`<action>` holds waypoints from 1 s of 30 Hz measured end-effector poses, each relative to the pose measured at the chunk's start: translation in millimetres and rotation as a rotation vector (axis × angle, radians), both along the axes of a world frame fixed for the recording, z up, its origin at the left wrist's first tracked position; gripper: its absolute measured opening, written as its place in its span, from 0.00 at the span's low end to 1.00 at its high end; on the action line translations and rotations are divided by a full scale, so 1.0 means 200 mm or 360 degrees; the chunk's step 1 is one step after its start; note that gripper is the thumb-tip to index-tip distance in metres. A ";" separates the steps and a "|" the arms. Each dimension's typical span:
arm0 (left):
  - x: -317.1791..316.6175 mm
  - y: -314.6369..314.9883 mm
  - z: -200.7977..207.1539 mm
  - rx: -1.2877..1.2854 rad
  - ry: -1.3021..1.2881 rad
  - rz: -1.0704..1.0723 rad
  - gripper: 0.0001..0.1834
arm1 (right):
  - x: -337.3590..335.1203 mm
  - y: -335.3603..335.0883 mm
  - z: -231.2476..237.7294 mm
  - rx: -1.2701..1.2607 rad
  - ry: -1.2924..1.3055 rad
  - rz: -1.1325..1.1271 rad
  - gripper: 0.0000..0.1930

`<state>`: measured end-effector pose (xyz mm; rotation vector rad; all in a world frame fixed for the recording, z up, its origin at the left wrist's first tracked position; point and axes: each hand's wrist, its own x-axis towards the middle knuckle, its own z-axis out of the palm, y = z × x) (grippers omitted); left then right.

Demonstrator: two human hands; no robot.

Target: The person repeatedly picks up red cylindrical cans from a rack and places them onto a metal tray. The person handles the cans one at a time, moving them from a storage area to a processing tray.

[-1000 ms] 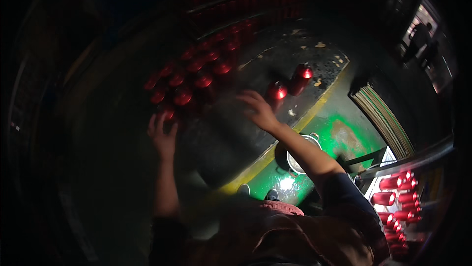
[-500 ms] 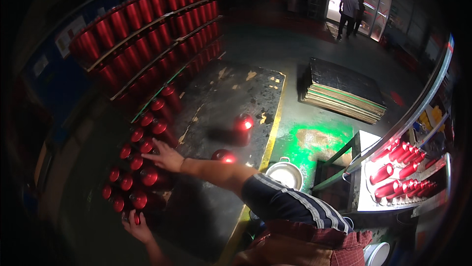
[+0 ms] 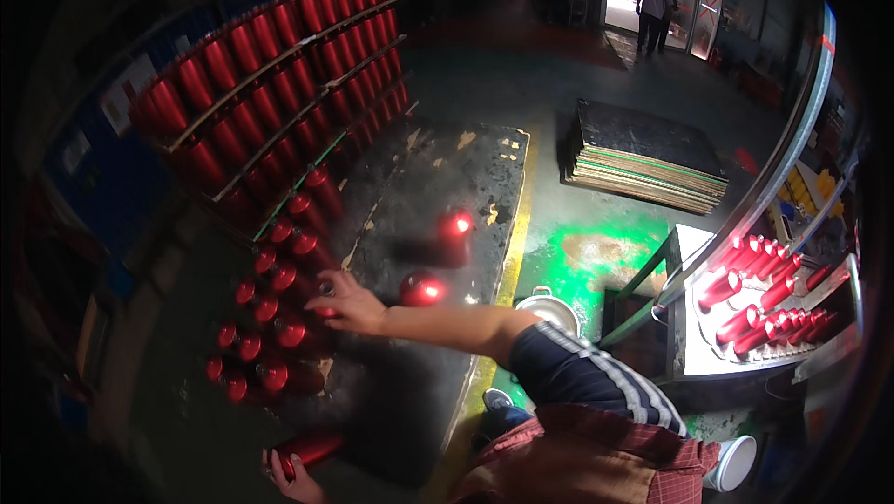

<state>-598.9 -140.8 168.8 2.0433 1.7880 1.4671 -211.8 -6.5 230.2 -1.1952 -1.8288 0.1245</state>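
Observation:
My right hand (image 3: 352,305) is closed round the top of a red metal cylinder (image 3: 328,311) with a small neck, at the right side of a standing group. Most of that cylinder is hidden behind the hand. Low in the view, my left hand (image 3: 296,480) grips another red cylinder (image 3: 312,448), which is tilted well over. Several similar red cylinders (image 3: 289,331) with domed tops stand close together just left of my right hand. Two more stand apart on the dark board: one red cylinder (image 3: 454,241) farther off and a nearer red cylinder (image 3: 422,290).
Stacked rows of red cylinders (image 3: 219,66) rise at the far left, separated by thin boards. A pile of flat panels (image 3: 643,155) lies to the right. Beside me are a metal pot (image 3: 549,308), a lit bench (image 3: 694,318) with red cylinders, and a white bucket (image 3: 738,463). People stand near the far doorway.
My right hand has moved right from over the group, its outstretched fingers now closed on a cylinder. My left hand has moved lower and slightly right, and its cylinder is now tilted away from the group.

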 end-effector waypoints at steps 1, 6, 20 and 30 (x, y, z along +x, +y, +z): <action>-0.02 -0.04 0.04 -0.0045 -0.0107 -0.0076 0.19 | 0.04 -0.08 0.08 0.0118 0.0028 0.0020 0.29; 0.17 -0.10 0.16 -0.0143 -0.0729 -0.0571 0.21 | 0.35 -0.69 0.34 0.0115 0.0487 -0.0106 0.26; 2.44 -0.29 -0.51 -0.2554 -0.2481 -0.1970 0.33 | 1.70 -1.80 -0.33 -0.0470 0.3031 0.0703 0.23; 3.79 -0.29 -1.24 -0.3258 -0.2901 -0.1473 0.24 | 2.58 -1.98 -0.56 -0.0020 0.3917 0.0480 0.28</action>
